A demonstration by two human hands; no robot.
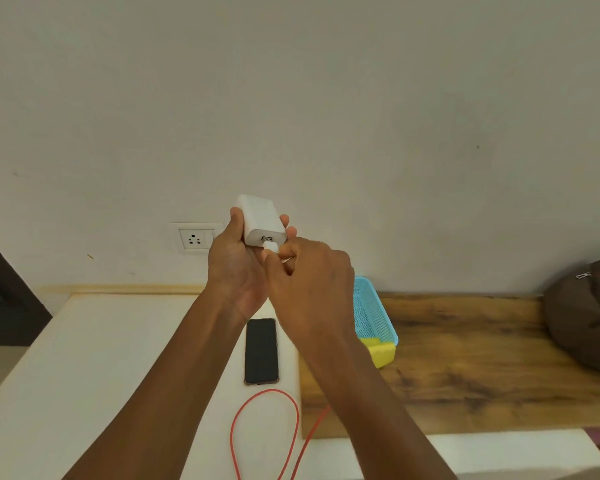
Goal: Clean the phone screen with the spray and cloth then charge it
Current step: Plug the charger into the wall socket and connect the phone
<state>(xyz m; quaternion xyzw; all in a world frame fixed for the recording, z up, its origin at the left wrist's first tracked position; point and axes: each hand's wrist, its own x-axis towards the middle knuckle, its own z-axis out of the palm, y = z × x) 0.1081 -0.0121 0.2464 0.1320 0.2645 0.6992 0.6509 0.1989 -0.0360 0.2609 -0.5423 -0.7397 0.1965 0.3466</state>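
My left hand (236,261) holds a white charger brick (260,218) up in front of the wall, its USB port facing me. My right hand (309,278) pinches the white plug of the cable (270,245) right at that port. The red cable (264,427) loops down over the white table below. A black phone (261,351) lies screen up on the table, under my hands, apart from the cable's loop. A yellow cloth (381,353) sticks out of the blue basket's near end. No spray bottle is in view.
A white wall socket (195,239) sits on the wall left of the charger. The blue basket (374,313) rests on a wooden board (482,368) to the right. A brown bag (586,313) lies at the far right.
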